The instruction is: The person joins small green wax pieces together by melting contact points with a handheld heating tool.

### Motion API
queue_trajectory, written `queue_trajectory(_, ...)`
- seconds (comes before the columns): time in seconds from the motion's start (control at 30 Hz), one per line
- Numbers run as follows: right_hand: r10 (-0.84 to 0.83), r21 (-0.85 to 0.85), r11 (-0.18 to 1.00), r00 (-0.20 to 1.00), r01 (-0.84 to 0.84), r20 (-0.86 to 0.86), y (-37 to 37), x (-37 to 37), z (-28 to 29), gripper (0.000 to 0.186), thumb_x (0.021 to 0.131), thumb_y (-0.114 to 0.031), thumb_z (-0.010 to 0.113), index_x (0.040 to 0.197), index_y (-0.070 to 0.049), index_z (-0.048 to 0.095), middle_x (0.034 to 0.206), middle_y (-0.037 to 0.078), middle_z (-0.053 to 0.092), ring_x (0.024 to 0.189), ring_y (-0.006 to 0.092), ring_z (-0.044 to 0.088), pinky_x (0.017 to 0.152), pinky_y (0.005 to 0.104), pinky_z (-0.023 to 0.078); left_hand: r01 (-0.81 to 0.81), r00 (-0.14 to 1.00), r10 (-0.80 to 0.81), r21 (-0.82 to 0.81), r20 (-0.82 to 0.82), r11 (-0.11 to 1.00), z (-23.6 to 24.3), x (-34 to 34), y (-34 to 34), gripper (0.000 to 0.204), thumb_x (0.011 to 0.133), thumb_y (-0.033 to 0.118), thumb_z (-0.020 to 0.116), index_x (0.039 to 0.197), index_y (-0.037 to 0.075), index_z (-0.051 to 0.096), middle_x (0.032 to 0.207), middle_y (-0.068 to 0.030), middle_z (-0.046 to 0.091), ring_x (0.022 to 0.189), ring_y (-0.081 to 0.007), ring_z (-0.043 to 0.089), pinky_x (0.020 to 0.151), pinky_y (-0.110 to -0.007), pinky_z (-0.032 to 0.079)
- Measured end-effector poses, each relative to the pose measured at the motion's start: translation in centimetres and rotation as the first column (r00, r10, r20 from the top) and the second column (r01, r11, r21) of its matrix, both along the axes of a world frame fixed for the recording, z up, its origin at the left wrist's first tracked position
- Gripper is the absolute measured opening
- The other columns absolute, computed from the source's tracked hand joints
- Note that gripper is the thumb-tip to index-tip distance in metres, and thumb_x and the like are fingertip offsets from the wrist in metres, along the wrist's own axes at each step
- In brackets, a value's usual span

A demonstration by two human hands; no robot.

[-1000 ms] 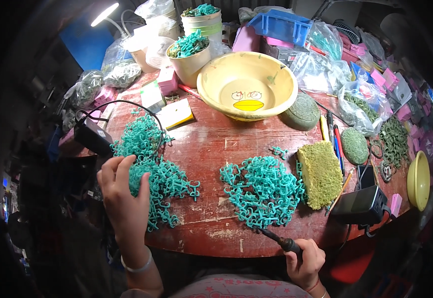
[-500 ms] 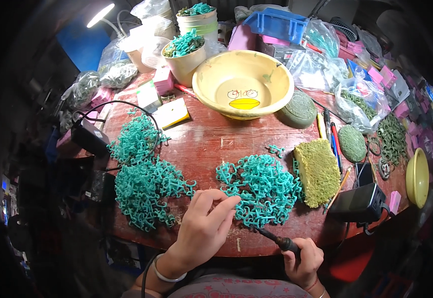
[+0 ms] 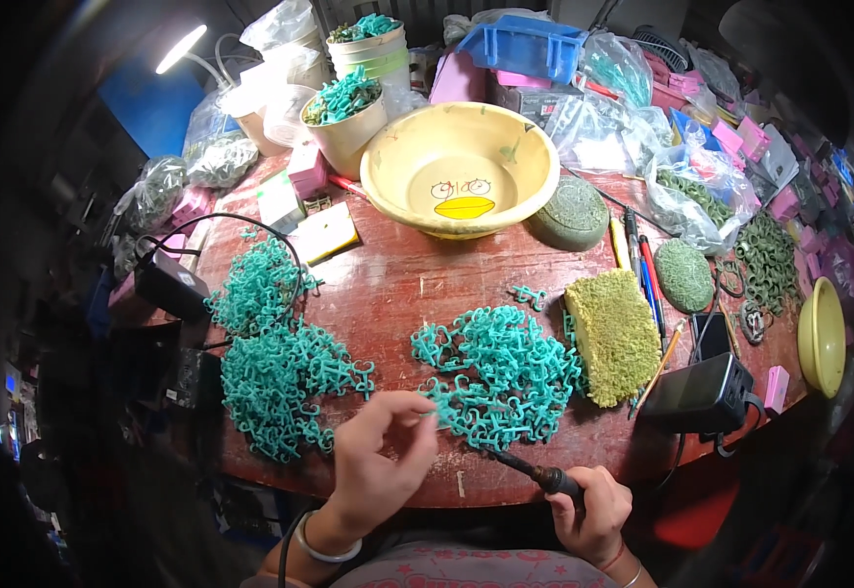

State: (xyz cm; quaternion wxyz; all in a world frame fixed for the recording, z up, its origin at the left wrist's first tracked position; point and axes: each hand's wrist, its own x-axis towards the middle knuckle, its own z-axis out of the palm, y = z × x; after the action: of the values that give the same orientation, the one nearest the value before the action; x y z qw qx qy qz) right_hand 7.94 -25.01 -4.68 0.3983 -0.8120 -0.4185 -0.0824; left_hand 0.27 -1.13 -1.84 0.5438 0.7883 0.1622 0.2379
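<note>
Small teal hooked pieces lie heaped on a worn red surface, directly in front of a person working bare-handed under a lamp. The person's left hand is poised at the near left edge of the heap, thumb and forefinger narrowed to a pinch; whether the fingers grip a piece cannot be told. The right hand is wrapped around a black-handled tool with a slim shaft, its dark tip pointed at the near edge of the same heap. A pale bangle circles the left wrist.

To the left, a second, larger mound of similar teal pieces spreads near a black power adapter, a dark cable looping over its far end. Just right of the first heap stands a rough yellow-green sponge block, with pens, a rounded green pad and a black box-shaped device near it.

Beyond the heaps sits a cream basin decorated with a yellow-billed cartoon face, a larger green disc beside it. Farther back, a pale tub brims with teal pieces below a lit lamp at left, while a blue plastic bin and clear plastic bags crowd the right.
</note>
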Motion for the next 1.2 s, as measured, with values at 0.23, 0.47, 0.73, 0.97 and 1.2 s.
queue_trajectory(0.23, -0.014, 0.016, 1.000, 1.000, 0.014, 0.008, 0.1, 0.0, -0.2, 0.025, 0.088, -0.021, 0.073, 0.089, 0.000, 0.059, 0.072, 0.008, 0.058, 0.052, 0.0247, 0.055, 0.044, 0.0339, 0.041, -0.112, 0.991, 0.032, -0.672, -0.130, 0.732, 0.1, -0.8, 1.8, 0.004, 0.094, 0.000, 0.058, 0.097, -0.002, 0.060, 0.070, -0.0021, 0.058, 0.051, -0.0014, 0.044, 0.043, -0.016, 0.032)
queue_trajectory(0.47, -0.014, 0.011, 1.000, 1.000, 0.014, 0.015, 0.1, -0.1, -0.2, 0.025, 0.089, -0.022, 0.073, 0.089, -0.001, 0.059, 0.073, 0.007, 0.059, 0.052, 0.0244, 0.055, 0.044, 0.0337, 0.042, -0.001, 1.000, 0.008, -0.439, 0.015, 0.898, 1.9, -0.7, 1.5, 0.004, 0.093, -0.004, 0.059, 0.095, -0.003, 0.063, 0.071, -0.0019, 0.060, 0.056, -0.0018, 0.049, 0.046, -0.016, 0.035)
queue_trajectory(0.73, -0.039, 0.014, 0.999, 0.999, 0.039, 0.006, 0.3, -0.2, 0.1, 0.023, 0.089, -0.022, 0.072, 0.087, -0.002, 0.060, 0.073, 0.006, 0.059, 0.052, 0.0231, 0.055, 0.044, 0.0332, 0.042, -0.056, 0.998, 0.047, -0.327, -0.037, 0.943, 1.7, -1.2, 1.2, 0.009, 0.087, -0.010, 0.061, 0.092, -0.002, 0.060, 0.083, -0.0055, 0.062, 0.071, -0.0084, 0.063, 0.060, -0.018, 0.050)
queue_trajectory(0.97, -0.052, 0.038, 0.998, 0.999, 0.052, -0.010, 0.5, -0.1, 0.2, 0.021, 0.089, -0.021, 0.072, 0.088, -0.003, 0.061, 0.074, 0.007, 0.060, 0.052, 0.0228, 0.054, 0.044, 0.0323, 0.041, 0.055, 0.997, -0.052, 0.076, -0.049, 0.996, -1.1, -1.8, 0.0, 0.019, 0.079, -0.015, 0.065, 0.091, -0.002, 0.058, 0.087, -0.0043, 0.053, 0.074, -0.0071, 0.057, 0.060, -0.020, 0.048)
queue_trajectory(1.2, -0.066, 0.149, 0.984, 0.973, 0.100, -0.221, 2.0, 0.8, 2.7, 0.020, 0.080, -0.005, 0.078, 0.093, -0.002, 0.064, 0.067, 0.006, 0.056, 0.050, 0.0148, 0.049, 0.047, 0.0282, 0.040, 0.136, 0.991, -0.135, 0.101, -0.025, 0.986, 0.0, -0.8, -0.8, 0.021, 0.076, -0.014, 0.067, 0.091, 0.000, 0.062, 0.082, -0.0063, 0.060, 0.072, -0.0131, 0.062, 0.060, -0.024, 0.048)
